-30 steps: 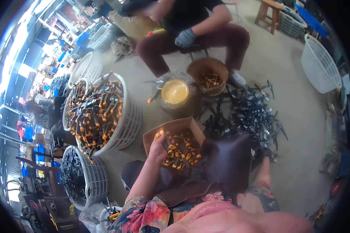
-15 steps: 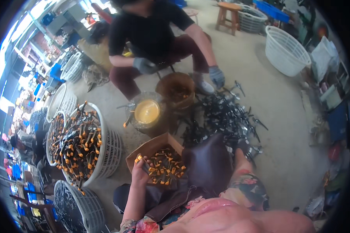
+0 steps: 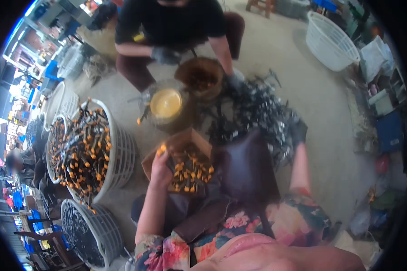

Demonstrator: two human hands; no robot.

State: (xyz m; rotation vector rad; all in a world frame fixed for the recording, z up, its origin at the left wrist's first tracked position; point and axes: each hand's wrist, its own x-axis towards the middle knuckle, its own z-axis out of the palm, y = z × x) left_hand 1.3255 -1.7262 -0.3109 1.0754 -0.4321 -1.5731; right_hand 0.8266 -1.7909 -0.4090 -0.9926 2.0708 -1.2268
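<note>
while your left hand point(image 3: 160, 168) closes on a small orange-tipped piece at the near-left rim of the box point(image 3: 178, 143), you look to be in the picking step: drawing one part out of the box on your lap. the fingers are curled shut around that piece, with its orange end showing just above them. your right hand point(image 3: 297, 131), dark-gloved, reaches out to the pile point(image 3: 262, 113) of black metal parts on the floor; blur hides the fingers, so you cannot tell whether it holds anything or how far open it is.

the box is cardboard, open at the top, and filled with more orange pieces point(image 3: 192, 171). it rests against the dark apron point(image 3: 246, 167) over your knees. beside your left arm stands a white basket point(image 3: 122, 153) heaped with black, orange-capped clamps.

judging from this, your next move calls for lifting the piece clear of the box rim without spilling others, and bringing a black part in from the pile to meet it.

across from you, another person sits behind a tub point(image 3: 201, 77) and a yellow-filled bucket point(image 3: 166, 103).
</note>
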